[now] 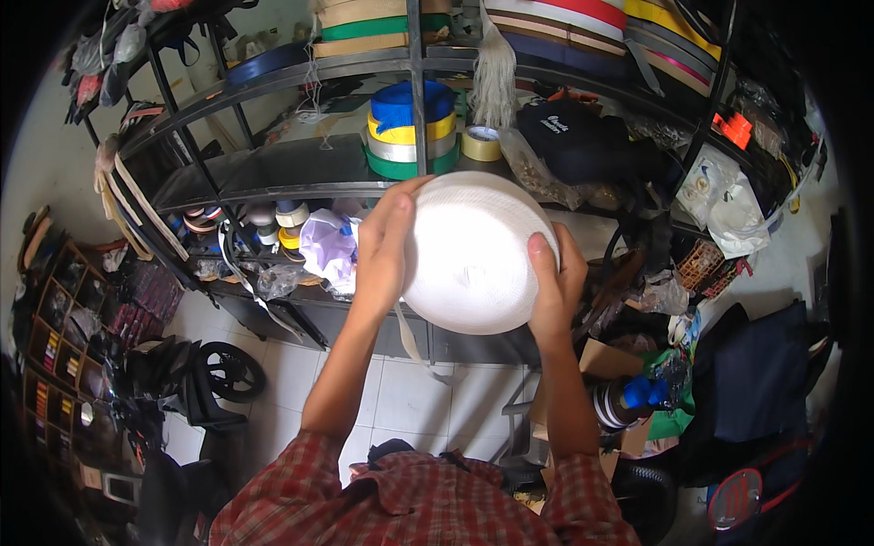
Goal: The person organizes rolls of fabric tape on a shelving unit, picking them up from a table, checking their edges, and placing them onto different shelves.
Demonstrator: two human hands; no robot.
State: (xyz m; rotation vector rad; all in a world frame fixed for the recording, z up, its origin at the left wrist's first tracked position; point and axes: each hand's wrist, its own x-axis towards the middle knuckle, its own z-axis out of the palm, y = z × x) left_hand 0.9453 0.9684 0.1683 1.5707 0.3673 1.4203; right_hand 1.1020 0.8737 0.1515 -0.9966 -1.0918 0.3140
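Observation:
Between my two hands I hold up a large flat roll of white webbing (pixel 469 264), its coiled face turned toward me. My left hand (pixel 390 241) grips the left edge, fingers reaching behind it. On the right edge, my right hand (pixel 555 282) has its thumb on the coiled face and its fingers around the back. A loose tail of the webbing (pixel 407 335) hangs below the roll on the left. Just behind it on the shelf stands a stack of blue, yellow, white and green webbing rolls (pixel 411 127), with a tape roll (pixel 481 144) beside it.
A black metal shelf rack (pixel 300 187) spans the view ahead, with more webbing rolls (pixel 564 23) on top. A black bag (pixel 583 136) lies on its middle shelf. Boxes and bags (pixel 637 400) crowd the right. A black wheel (pixel 232 371) stands on the tiled floor (pixel 410 400) at left.

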